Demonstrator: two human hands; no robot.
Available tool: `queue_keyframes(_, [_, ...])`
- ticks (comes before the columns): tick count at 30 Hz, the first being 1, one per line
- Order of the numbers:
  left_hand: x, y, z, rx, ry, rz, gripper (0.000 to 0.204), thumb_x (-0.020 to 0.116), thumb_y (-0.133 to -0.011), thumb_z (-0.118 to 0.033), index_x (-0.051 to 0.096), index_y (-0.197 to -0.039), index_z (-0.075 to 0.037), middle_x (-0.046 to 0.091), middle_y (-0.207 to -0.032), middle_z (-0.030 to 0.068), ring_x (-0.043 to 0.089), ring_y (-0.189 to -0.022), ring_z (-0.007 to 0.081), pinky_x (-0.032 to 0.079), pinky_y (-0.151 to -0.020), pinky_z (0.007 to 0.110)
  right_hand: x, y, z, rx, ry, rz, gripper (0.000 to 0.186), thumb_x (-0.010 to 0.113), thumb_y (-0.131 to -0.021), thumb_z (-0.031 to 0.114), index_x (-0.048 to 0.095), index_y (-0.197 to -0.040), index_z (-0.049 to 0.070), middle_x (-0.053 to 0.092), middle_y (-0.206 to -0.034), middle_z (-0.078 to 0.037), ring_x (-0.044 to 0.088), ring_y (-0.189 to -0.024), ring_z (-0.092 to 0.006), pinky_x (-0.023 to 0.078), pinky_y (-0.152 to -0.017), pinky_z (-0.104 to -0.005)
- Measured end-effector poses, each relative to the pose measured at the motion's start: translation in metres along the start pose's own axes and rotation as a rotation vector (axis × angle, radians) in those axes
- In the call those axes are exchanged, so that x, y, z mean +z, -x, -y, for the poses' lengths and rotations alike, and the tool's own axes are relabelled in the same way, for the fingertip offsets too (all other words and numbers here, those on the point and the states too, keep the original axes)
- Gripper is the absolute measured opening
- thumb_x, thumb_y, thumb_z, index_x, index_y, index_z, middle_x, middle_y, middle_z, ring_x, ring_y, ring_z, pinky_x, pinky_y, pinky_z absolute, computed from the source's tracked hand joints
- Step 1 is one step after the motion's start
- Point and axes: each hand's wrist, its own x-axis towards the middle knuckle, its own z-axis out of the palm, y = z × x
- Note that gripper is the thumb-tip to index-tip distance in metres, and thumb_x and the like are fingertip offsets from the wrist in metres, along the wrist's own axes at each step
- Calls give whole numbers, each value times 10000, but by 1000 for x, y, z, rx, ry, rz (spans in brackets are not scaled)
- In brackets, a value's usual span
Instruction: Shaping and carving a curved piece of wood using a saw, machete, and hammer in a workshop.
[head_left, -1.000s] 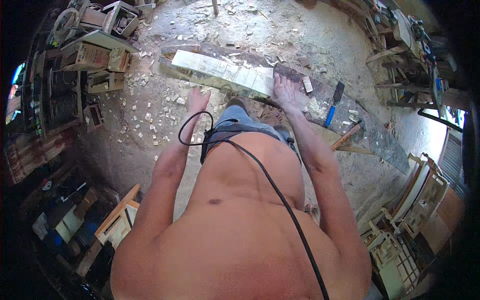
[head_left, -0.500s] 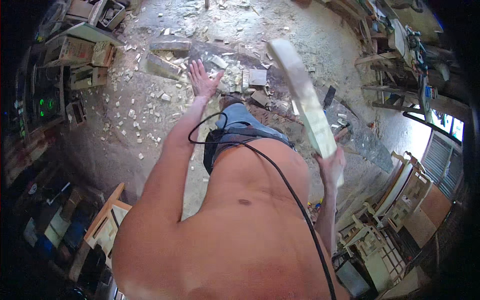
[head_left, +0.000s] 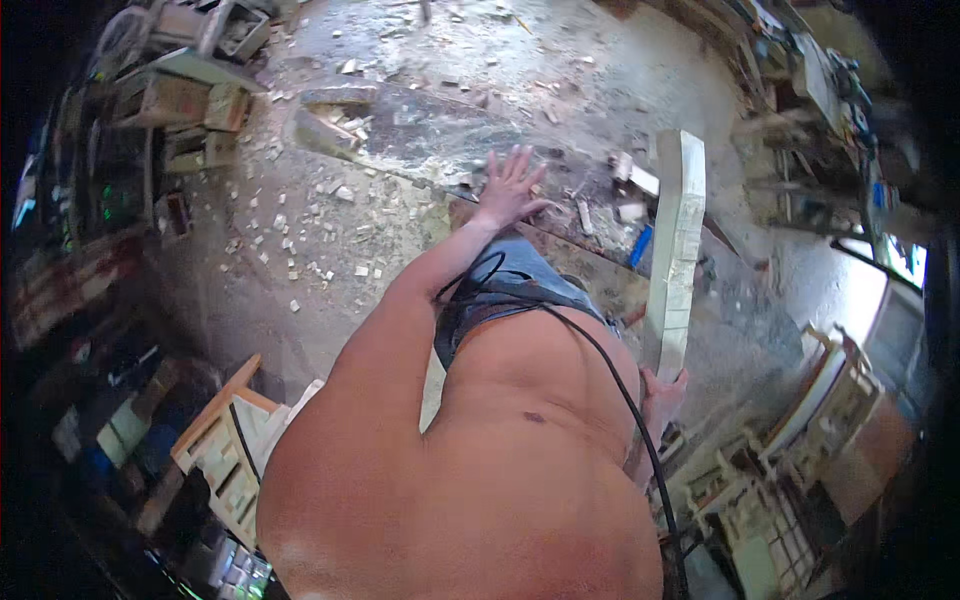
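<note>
My left hand (head_left: 510,190) is stretched over the low dark workboard (head_left: 420,125) with its fingers spread, holding nothing. Wood chips (head_left: 585,215) lie on the board just to its right. At my right side, my right hand (head_left: 660,393) grips the near end of a long pale wooden beam (head_left: 677,240). The beam is slightly bent, has lines across its near part, and points away from me. A blue object, perhaps a tool handle (head_left: 641,246), lies beside the beam, partly hidden by it.
Wood scraps (head_left: 343,192) litter the floor to the left. A wooden block (head_left: 340,95) sits at the board's far left end. Cardboard boxes (head_left: 170,100) stand at the far left, wooden chair frames (head_left: 225,440) at the near left. A black cable (head_left: 610,365) hangs across my body.
My left hand has moved right across the board, and the chips and blocks there have shifted right. My right hand has swung the beam to the right, where it stands straighter in view.
</note>
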Motion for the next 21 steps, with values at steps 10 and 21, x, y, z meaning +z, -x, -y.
queue_keyframes(10, [-103, 269, 128, -1404, -246, 404, 780, 555, -964, -464, 362, -1583, -31, 212, -1684, 254, 108, -1577, 439, 149, -1247, 620, 32, -74, 33, -533, 171, 198, 748, 904, -639, 199, 575, -1275, -14, 662, -1142, -251, 632, -1081, -443, 496, -933, -500])
queue_keyframes(21, [-169, 86, 269, -974, -133, -92, 930, 651, -902, -562, 367, -1559, 32, 211, -1676, 275, 135, -1575, 430, 153, -1264, 568, 79, -137, 119, -467, 302, 860, 721, 881, -717, 284, 564, -1289, -20, 692, -1176, -213, 669, -1125, -308, 508, -956, -409])
